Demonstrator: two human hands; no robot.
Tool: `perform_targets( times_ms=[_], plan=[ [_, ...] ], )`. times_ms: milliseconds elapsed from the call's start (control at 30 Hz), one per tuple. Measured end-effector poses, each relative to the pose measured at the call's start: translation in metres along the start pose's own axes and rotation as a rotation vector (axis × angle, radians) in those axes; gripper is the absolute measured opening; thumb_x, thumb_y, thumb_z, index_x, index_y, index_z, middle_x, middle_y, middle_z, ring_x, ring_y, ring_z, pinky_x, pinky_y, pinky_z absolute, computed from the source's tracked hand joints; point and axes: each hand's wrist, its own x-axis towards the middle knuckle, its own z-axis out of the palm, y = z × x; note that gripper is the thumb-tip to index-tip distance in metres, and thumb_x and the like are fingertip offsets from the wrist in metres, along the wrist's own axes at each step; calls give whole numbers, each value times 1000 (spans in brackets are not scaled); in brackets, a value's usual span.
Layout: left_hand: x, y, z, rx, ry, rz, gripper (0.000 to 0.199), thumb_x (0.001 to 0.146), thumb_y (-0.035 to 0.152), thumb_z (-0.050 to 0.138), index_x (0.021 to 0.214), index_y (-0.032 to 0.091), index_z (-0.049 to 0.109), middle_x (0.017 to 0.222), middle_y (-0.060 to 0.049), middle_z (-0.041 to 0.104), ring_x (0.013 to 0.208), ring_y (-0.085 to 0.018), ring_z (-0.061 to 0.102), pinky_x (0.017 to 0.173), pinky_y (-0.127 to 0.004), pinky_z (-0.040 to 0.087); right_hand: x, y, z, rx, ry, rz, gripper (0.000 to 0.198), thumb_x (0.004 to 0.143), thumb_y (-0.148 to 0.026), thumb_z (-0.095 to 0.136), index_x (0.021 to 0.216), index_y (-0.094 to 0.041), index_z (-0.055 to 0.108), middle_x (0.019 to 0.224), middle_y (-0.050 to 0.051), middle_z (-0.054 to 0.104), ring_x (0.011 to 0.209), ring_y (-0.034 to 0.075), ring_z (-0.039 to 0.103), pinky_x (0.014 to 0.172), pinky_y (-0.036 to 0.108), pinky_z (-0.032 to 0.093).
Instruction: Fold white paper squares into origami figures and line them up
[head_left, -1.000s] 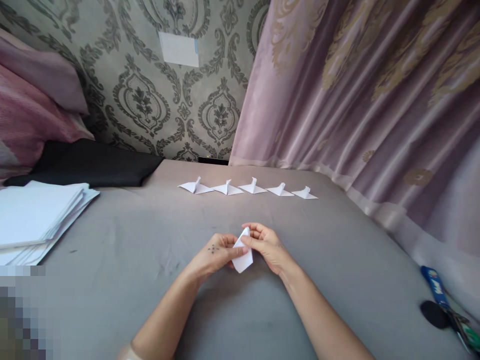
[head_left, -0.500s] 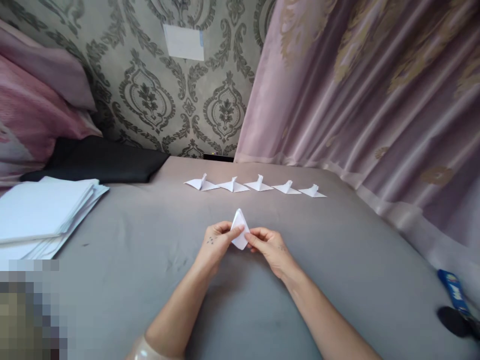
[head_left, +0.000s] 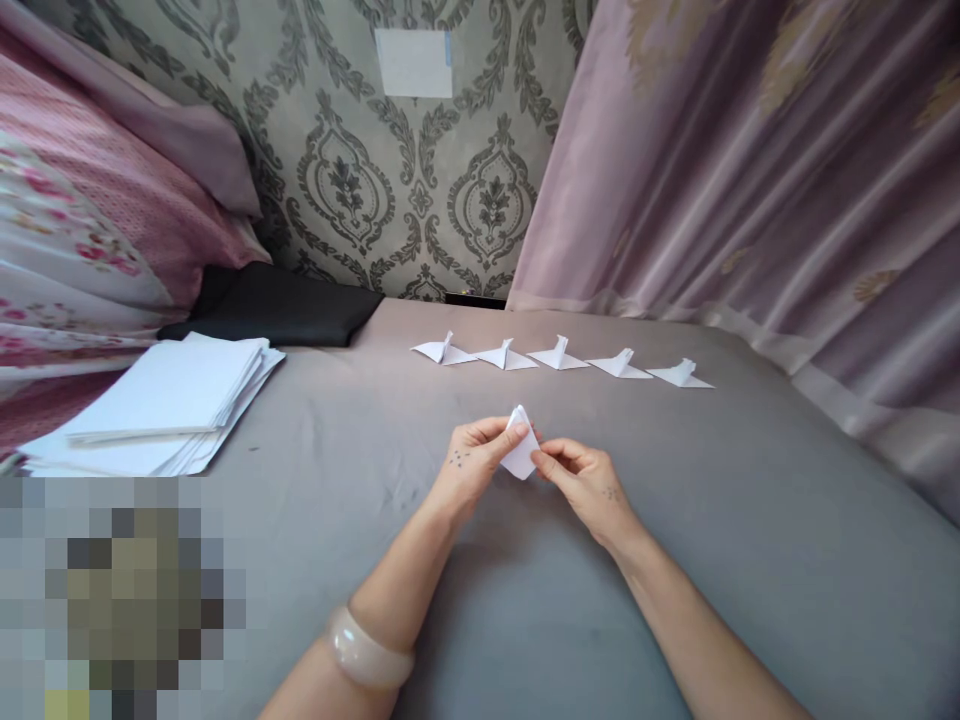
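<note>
A small piece of folded white paper point(head_left: 523, 455), roughly diamond-shaped, is held up above the grey cloth surface point(head_left: 337, 500). My left hand point(head_left: 480, 455) grips it from the left, thumb across its front face. At the lower right edge, my right hand point(head_left: 583, 478) pinches the paper between thumb and fingers. Beyond the hands stands a row of several folded paper figures point(head_left: 559, 355), each with a raised narrow part and flat pointed sides. The back of the held paper and some fingertips are hidden.
To the left lies a stack of white paper sheets point(head_left: 172, 385), with a folded black cloth point(head_left: 292, 305) behind it. Pink curtains point(head_left: 660, 180) hang along the right side. A white sheet point(head_left: 415, 63) is fixed to the patterned wall. The lower left corner is blurred out.
The view has swung left, so everything sits further right. The folded paper has tilted and now looks narrower, with my left thumb higher on it. Both hands still hold it.
</note>
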Motion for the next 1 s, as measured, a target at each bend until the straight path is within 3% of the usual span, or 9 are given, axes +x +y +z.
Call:
perform_targets(
  times_ms=[267, 400, 700, 833, 1000],
  plan=[
    [0, -4, 2, 27, 131, -7, 31, 67, 42, 79, 69, 11, 73, 60, -2, 65, 55, -10, 54, 54, -22, 41, -3, -10, 1, -38, -107, -13, 22, 75, -42, 70, 74, -20, 69, 71, 1, 66, 69, 16, 56, 69, 30, 42],
    [2, -7, 3, -18, 191, -73, 34, 66, 45, 78, 70, 12, 69, 61, -3, 67, 53, -13, 57, 52, -23, 43, -3, -8, 1, -47, -156, 62, 25, 74, -45, 71, 73, -20, 68, 67, 0, 64, 65, 14, 54, 66, 29, 42],
    [6, -13, -4, 59, 186, -128, 40, 70, 52, 71, 67, 13, 63, 60, -6, 68, 50, -15, 59, 49, -25, 45, -4, -7, -1, 11, -254, 219, 28, 68, -46, 74, 69, -18, 70, 62, 2, 64, 57, 12, 52, 51, 25, 36],
    [12, -12, -14, 122, 118, -152, 47, 80, 57, 61, 75, 11, 65, 66, -9, 69, 58, -16, 63, 54, -23, 47, 0, -4, -6, -190, -159, 216, 31, 69, -48, 67, 70, -18, 72, 64, 5, 67, 57, 14, 55, 49, 26, 36],
    [18, -15, -25, 367, 153, -82, 33, 80, 41, 65, 93, 11, 66, 82, -9, 69, 67, -14, 61, 55, -21, 45, 6, 11, -10, -437, 60, 137, 22, 72, -41, 63, 71, -21, 71, 72, 6, 70, 70, 20, 60, 66, 32, 42]
  ],
)
